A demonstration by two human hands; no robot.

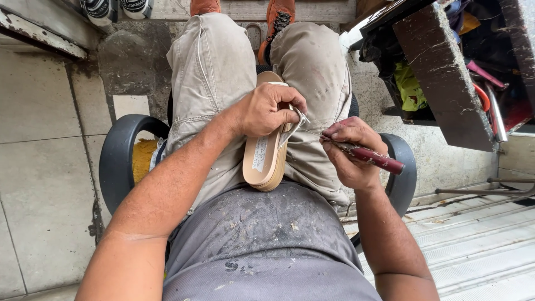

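Sandal [266, 156], beige with a thick sole, stands on its edge between the person's thighs, squeezed by the trousers [212, 72] on both sides, so it has little room to move sideways; only its upper side is free. Left hand [267, 108] lies over the middle of the sandal and grasps it, with the fingers curled around a pale strap [294, 127] at the right edge. Right hand [348, 151] is just beside the sandal, not touching it, and is closed on a tool with a dark red handle [372, 156]; its thin point goes toward the strap. Person sits on a black chair [118, 156] with curved arms close to both elbows. Farther away are grey floor tiles [44, 111] on the left, a stone slab [443, 72] on the right, and orange shoes [278, 14] at the top.
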